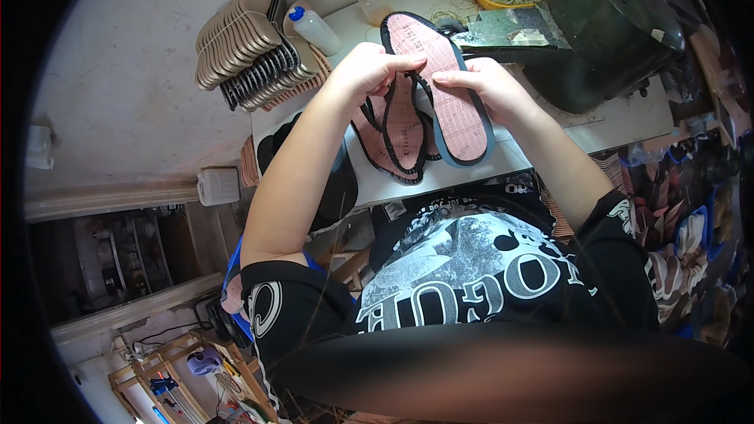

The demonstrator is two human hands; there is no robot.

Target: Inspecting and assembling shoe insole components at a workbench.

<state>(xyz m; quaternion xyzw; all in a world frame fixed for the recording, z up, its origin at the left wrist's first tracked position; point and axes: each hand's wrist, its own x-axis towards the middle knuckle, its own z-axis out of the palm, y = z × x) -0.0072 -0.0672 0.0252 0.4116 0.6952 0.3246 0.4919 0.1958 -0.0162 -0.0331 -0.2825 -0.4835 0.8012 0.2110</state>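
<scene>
Pink sole is in the right hand, near table's edge.

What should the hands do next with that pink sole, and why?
Perhaps the left hand could press its thumb gently along the pink sole's edge, because that thumb lies near it, black edging borders the far end, and the right hand grips the other side.

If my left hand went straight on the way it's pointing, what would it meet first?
The pink sole in your right hand. Your left hand already overlaps its edge in view, though depth makes actual contact hard to judge.
</scene>
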